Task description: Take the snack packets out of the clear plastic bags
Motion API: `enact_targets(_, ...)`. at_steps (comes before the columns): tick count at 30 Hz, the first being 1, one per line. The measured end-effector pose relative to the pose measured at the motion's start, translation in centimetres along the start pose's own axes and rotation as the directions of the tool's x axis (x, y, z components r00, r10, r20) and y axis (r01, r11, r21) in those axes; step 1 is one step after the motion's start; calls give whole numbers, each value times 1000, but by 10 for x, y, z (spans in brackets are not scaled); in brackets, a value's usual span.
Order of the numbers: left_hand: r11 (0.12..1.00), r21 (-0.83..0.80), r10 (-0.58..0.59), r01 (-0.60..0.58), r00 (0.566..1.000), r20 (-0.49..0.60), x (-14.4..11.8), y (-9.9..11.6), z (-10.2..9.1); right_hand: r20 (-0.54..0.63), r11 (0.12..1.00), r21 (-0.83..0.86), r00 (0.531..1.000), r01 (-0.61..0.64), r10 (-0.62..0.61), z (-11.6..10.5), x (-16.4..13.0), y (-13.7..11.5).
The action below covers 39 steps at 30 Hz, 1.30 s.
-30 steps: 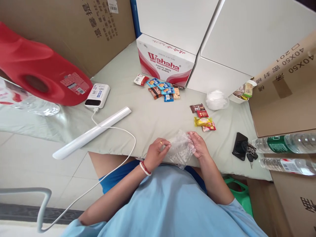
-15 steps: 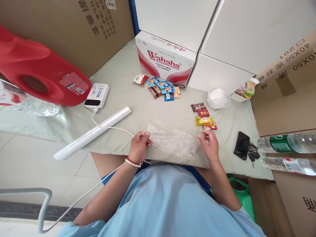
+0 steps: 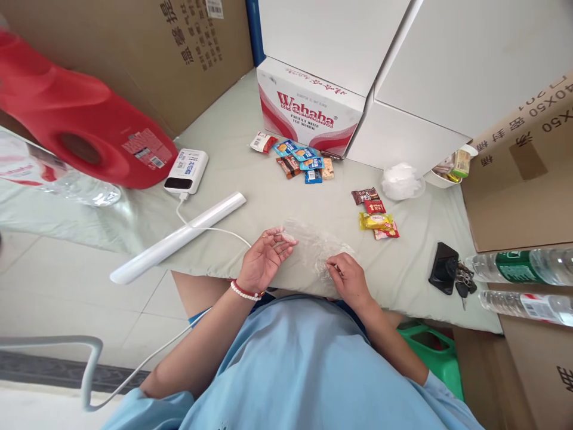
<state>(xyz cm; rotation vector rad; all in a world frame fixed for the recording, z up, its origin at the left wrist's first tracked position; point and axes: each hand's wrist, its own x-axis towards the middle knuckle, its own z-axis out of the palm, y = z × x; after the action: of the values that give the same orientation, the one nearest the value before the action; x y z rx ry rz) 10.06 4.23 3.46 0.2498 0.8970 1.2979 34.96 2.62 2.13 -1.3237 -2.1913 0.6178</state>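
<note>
A crumpled clear plastic bag [image 3: 316, 245] lies on the pale green cloth near the front edge, between my two hands. My left hand [image 3: 265, 255], palm turned up and wearing bracelets, has the bag's left edge between its thumb and fingers. My right hand [image 3: 349, 278] is closed with fingertips pinched on the bag's lower right part. Nearest beyond it are several small wrapped snacks, among them a yellow packet [image 3: 375, 221] and a dark brown packet [image 3: 364, 195].
A power bank [image 3: 186, 171] with a white cable and a long white tube [image 3: 179, 237] are at left, near a red jug [image 3: 85, 125]. Blue snack packets [image 3: 308, 158] lie before a Wahaha box [image 3: 308, 110]. A phone [image 3: 443, 267], keys and water bottles [image 3: 519, 267] are at right.
My right hand has moved left and inward onto the bag. My left hand has turned palm up and shifted slightly right. The bag is more bunched, and the whole view has shifted a little.
</note>
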Motion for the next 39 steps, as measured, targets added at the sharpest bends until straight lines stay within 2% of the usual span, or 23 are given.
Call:
enact_targets(3,1000,-3,-28,28,999,21,-2,-5,-2,-5,997,-69,999,35,-35,1,1,-8)
enact_targets(7,999,-45,-23,24,1000,12,-2,-7,-1,115,976,-216,993,22,3,15,3,-13)
enact_targets(9,998,-54,-9,9,1000,-3,-2,-5,-1,100,988,-149,993,-52,67,20,5,-10)
enact_targets(11,999,-35,6,-7,1000,-26,-2,-3,-3,48,985,55,986,-163,161,21,6,-6)
enact_targets(13,999,26,27,-25,996,-83,-2,-4,-5,28,898,325,952,-297,305,18,9,-5)
enact_targets(15,991,128,71,-46,976,-204,-3,-9,-7,73,730,551,896,-403,439,13,13,-8)
enact_targets(17,967,249,131,-51,939,-318,-7,-18,-6,136,567,686,846,-456,516,8,16,-15)
enact_targets(18,952,302,147,-40,928,-341,-10,-22,-4,162,507,724,830,-467,533,6,18,-18)
enact_targets(19,937,347,144,-21,932,-332,-13,-27,0,182,467,747,821,-473,541,4,19,-22)
enact_targets(21,908,419,97,15,964,-246,-21,-36,9,194,441,763,818,-472,541,3,20,-27)
enact_targets(24,866,499,56,18,990,-133,-27,-43,24,182,499,734,841,-461,509,6,20,-32)
enact_targets(28,842,540,111,-15,983,-146,-18,-42,33,189,589,667,868,-456,458,11,18,-34)
enact_targets(31,863,503,123,-44,985,-125,-9,-38,32,203,593,663,872,-457,445,13,16,-37)
enact_targets(34,885,462,120,-64,988,-94,-6,-37,28,221,516,723,862,-459,456,11,15,-38)
enact_targets(39,922,380,103,-74,993,-57,-7,-36,25,267,301,829,808,-470,525,2,21,-39)
